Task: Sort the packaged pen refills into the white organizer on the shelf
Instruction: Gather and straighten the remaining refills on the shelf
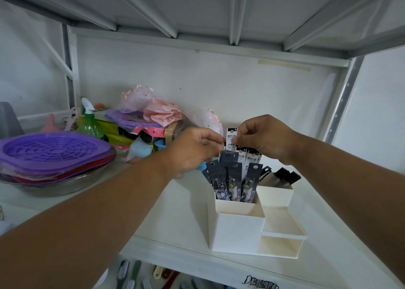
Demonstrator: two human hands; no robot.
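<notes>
Frame L: 1 purple strainer atop stacked bowls; 1 green spray bottle behind. Ctr: left hand, fingers curled, pinching L edge of 1 white refill pack. Right hand pinches same pack's R edge, held above white organizer at lower ctr-R. Approx. 5 dark refill packs upright in tall L compartment, 2 white packs behind. Rear R compartment: black-capped items, count unclear.

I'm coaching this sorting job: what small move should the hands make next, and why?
Probably lower the white refill pack, pinched by the left hand and right hand, into the white organizer's tall compartment, where the dark refill packs already stand upright.
</notes>
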